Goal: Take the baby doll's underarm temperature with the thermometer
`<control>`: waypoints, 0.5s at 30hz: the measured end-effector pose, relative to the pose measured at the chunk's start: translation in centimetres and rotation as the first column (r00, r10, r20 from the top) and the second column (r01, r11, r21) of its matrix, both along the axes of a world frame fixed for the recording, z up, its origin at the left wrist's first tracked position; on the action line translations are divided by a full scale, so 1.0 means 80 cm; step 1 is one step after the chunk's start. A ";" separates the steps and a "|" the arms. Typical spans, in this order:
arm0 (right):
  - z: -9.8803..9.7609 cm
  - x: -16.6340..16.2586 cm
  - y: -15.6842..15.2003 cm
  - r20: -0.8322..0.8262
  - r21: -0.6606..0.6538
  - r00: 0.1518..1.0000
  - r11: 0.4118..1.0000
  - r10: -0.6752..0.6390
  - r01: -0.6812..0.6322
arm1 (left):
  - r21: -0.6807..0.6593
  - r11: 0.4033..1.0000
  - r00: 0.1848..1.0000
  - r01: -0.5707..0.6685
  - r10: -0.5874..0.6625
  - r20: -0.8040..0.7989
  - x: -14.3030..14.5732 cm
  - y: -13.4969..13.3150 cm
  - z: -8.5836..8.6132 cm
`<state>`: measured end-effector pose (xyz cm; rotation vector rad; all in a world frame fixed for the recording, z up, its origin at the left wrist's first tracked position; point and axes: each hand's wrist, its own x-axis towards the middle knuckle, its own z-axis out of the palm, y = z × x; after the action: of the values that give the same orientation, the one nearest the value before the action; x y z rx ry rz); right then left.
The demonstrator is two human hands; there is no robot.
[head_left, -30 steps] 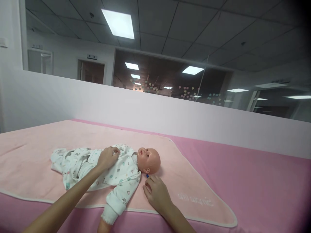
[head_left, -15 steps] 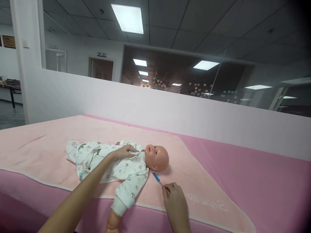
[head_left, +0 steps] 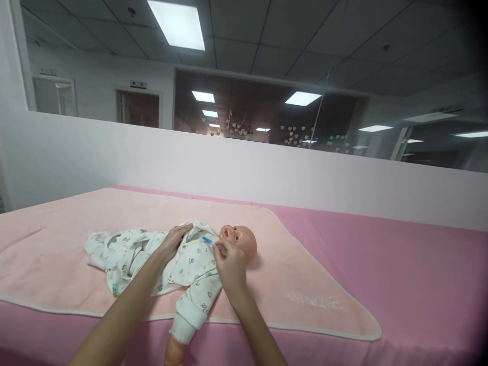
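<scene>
A baby doll [head_left: 241, 238] in a white printed sleepsuit [head_left: 190, 264] lies on its back on a peach blanket [head_left: 305, 284], head to the right. My left hand [head_left: 173, 241] grips the suit's collar at the doll's chest. My right hand [head_left: 230, 263] pinches a thin blue-tipped stick [head_left: 209, 242], perhaps a thermometer, and holds its tip over the collar near the doll's neck.
The blanket covers a pink bed [head_left: 419, 274] that runs along a low white partition wall [head_left: 267, 173]. One doll arm [head_left: 179, 340] hangs over the near bed edge. Glass panels and ceiling lights lie beyond the wall.
My right hand picked the blue-tipped stick up from the blanket beside the doll's head and carried it left to the doll's collar. My left hand shifted up to the collar.
</scene>
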<state>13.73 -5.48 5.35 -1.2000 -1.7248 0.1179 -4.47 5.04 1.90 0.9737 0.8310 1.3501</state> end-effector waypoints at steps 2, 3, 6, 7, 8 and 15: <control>0.009 -0.026 0.031 0.192 -0.008 0.981 1.000 -0.028 0.030 | 0.028 1.000 1.000 0.003 -0.002 -0.014 0.001 -0.002 0.001; 0.011 -0.037 0.047 0.283 -0.025 0.958 0.998 -0.040 0.049 | 0.046 0.999 1.000 0.004 -0.003 -0.022 0.001 -0.003 0.001; 0.010 -0.065 0.083 0.470 -0.059 0.880 0.992 -0.072 0.113 | 0.081 0.997 0.999 0.001 0.002 -0.037 0.002 -0.006 0.002; 0.008 -0.070 0.092 0.492 -0.065 0.867 0.989 -0.084 0.133 | 0.082 0.997 0.999 0.002 0.002 -0.039 0.002 -0.006 0.002; 0.005 -0.074 0.098 0.495 -0.072 0.863 0.986 -0.095 0.150 | 0.080 0.997 0.999 0.004 -0.001 -0.043 0.003 -0.007 0.002; -0.011 -0.074 0.105 0.360 -0.097 0.919 0.972 -0.164 0.212 | 0.080 0.987 0.986 0.143 -0.134 -0.104 0.000 -0.015 0.012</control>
<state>7.83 2.93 4.49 -1.5550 -1.9170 -0.1048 -4.50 3.86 2.84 1.1529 0.7683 1.2350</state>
